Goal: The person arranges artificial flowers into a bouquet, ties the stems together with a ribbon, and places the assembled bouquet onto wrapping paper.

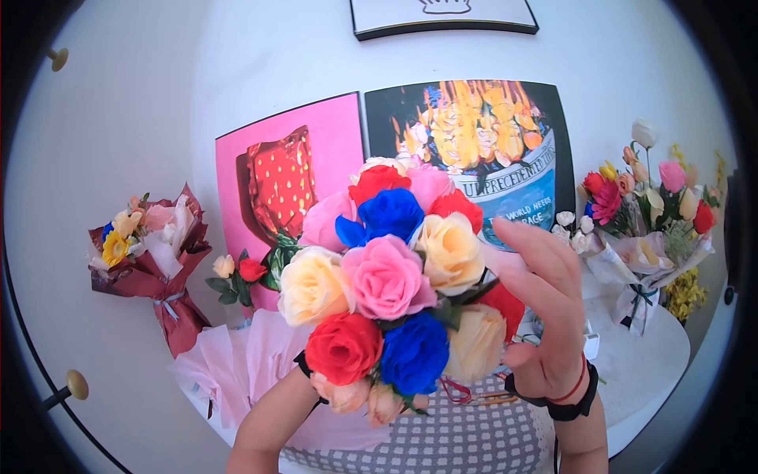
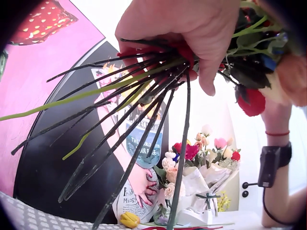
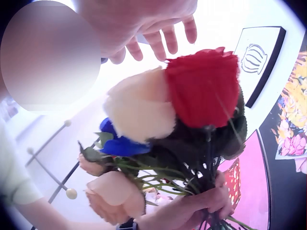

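Well, on the far left a dark red wrapped bouquet point(image 1: 181, 308) leans with its blooms up. Next, at the back, is a pink picture point(image 1: 233, 174), with a small red flower point(image 1: 253, 270) in front of it and pink paper point(image 1: 253, 355) lying nearer. In the middle, up over the checked cloth point(image 1: 489, 438), is the big bunch point(image 1: 387, 276) of red, blue, pink and cream flowers. Its round top faces the person, so its long line runs from the near blooms down and away to the stem ends. The left hand point(image 2: 184, 24) has its fingers wrapped tight round the stems point(image 2: 186, 124), which spread like a fan past it. From above, the blooms are in the way and hide that hand, and they cover bits of the pink picture and the black picture point(image 1: 489, 134) too. Just right of the blooms is the right hand point(image 1: 549, 308), loose, with nothing in its grasp; I can't tell if its fingertips touch a petal. Farther right, a white wrapped bouquet point(image 1: 643, 257) stands on the white table point(image 1: 663, 347), beside yellow flowers point(image 1: 685, 296).
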Demonstrator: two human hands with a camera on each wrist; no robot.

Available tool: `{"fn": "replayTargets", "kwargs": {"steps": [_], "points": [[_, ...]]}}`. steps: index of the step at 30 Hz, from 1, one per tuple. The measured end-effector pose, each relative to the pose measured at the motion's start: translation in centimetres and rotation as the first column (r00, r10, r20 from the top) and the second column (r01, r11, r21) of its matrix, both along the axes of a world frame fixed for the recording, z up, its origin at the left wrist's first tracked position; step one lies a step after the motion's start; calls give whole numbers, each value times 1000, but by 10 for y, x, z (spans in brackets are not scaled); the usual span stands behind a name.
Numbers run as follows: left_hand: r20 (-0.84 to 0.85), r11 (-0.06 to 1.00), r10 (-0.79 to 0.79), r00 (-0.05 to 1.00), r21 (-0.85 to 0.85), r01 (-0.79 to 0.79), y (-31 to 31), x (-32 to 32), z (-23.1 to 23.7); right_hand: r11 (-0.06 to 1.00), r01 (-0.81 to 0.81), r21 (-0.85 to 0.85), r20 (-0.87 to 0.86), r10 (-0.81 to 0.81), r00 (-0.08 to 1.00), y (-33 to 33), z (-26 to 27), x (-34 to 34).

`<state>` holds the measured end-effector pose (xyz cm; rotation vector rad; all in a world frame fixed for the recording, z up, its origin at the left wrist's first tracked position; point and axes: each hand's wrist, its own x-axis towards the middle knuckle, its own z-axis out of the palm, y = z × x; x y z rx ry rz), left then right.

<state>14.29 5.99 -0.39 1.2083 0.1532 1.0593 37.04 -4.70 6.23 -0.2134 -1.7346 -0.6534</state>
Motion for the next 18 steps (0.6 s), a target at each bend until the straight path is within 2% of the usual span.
{"fn": "replayTargets", "kwargs": {"steps": [1, 3, 4, 9, 12, 14, 17, 18], "points": [[-13, 1000, -7, 1000, 11, 7, 2, 2, 2, 1000, 12, 2, -9, -12, 1000, 1, 3, 2], [-39, 999, -22, 999, 37, 23, 5, 10, 6, 977, 212, 25, 206, -213, 955, 2, 6, 7], [-50, 998, -26, 998, 49, 28, 6, 14, 8, 978, 208, -28, 233, -196, 953, 1, 5, 5], [-86, 993, -13, 996, 112, 23, 10, 23, 16, 956, 287, 60, 204, -293, 934, 5, 0, 6], [-100, 991, 2, 995, 137, 12, 10, 23, 15, 969, 243, 29, 204, -244, 948, 4, 1, 9], [-114, 988, 7, 993, 151, 10, 12, 24, 15, 988, -23, -153, 22, 27, 999, 6, 1, 15], [-150, 985, -9, 989, 169, 34, 19, 34, 16, 991, -68, -112, -30, 65, 997, 15, 7, 24], [-162, 983, -14, 987, 176, 43, 21, 38, 16, 991, -50, -127, 21, 53, 998, 17, 10, 28]]}}
